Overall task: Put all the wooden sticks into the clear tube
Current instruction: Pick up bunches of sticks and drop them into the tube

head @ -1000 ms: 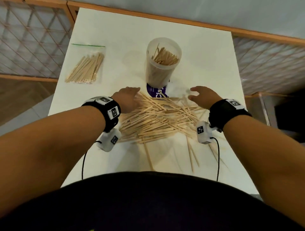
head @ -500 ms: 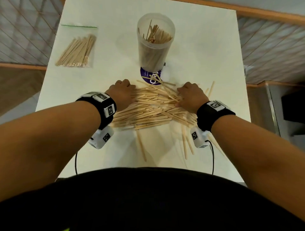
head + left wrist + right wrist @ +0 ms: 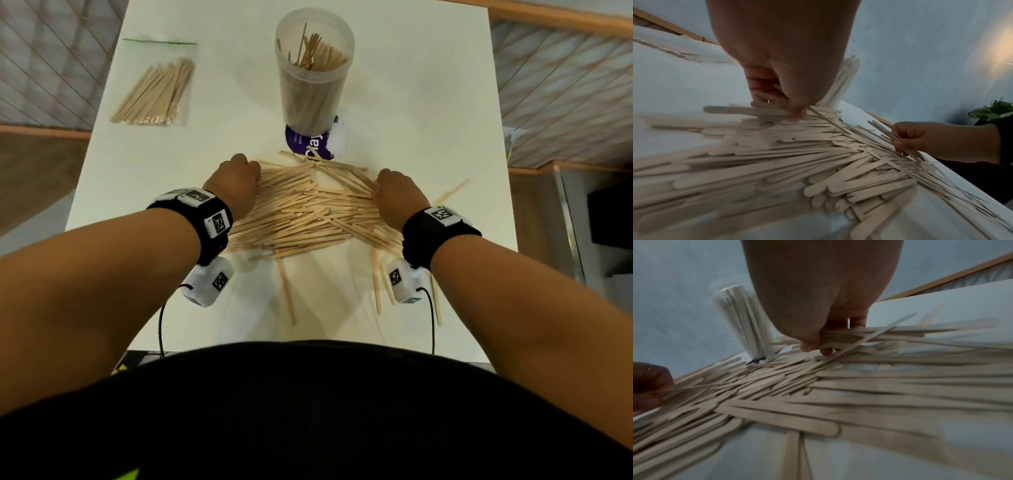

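- Both hands are down at the big pile of sticks (image 3: 308, 212) in the middle of the white table (image 3: 428, 102).
- Left hand (image 3: 236, 185) at the pile's left end, fingers curled round a bunch of sticks.
- Right hand (image 3: 397, 198) at the right end, thumb and fingers pinching a few sticks.
- The clear tube (image 3: 313, 68) stands upright just beyond the pile, already part full of sticks.
- A few loose sticks lie nearer the person.
- A plastic bag (image 3: 156, 92) of more sticks sits at the far left.
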The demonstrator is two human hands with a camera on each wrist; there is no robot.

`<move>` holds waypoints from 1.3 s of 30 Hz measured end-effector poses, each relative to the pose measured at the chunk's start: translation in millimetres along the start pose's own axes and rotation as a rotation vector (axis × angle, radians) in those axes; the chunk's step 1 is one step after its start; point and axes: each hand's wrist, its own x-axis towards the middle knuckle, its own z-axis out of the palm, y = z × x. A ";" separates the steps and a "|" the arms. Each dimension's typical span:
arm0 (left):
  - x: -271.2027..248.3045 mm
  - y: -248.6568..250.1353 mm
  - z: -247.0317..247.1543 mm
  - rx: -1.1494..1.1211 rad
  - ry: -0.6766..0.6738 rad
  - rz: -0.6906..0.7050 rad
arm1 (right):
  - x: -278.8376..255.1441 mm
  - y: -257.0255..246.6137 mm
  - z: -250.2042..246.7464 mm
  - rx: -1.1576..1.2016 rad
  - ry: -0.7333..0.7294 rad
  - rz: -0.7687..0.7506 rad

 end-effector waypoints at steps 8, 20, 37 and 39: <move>-15.0 8.9 -16.7 -0.152 0.047 -0.035 | -6.1 -13.0 -20.6 0.532 0.164 0.036; -34.9 63.2 -59.0 -0.873 -0.020 -0.040 | -20.8 -94.7 -57.5 1.074 0.171 0.027; -31.5 77.5 -112.3 -0.673 -0.032 0.174 | -33.2 -169.6 -128.8 1.463 0.182 -0.145; -31.0 74.6 -112.4 -1.012 -0.094 0.078 | -34.9 -170.8 -142.9 1.440 0.242 -0.191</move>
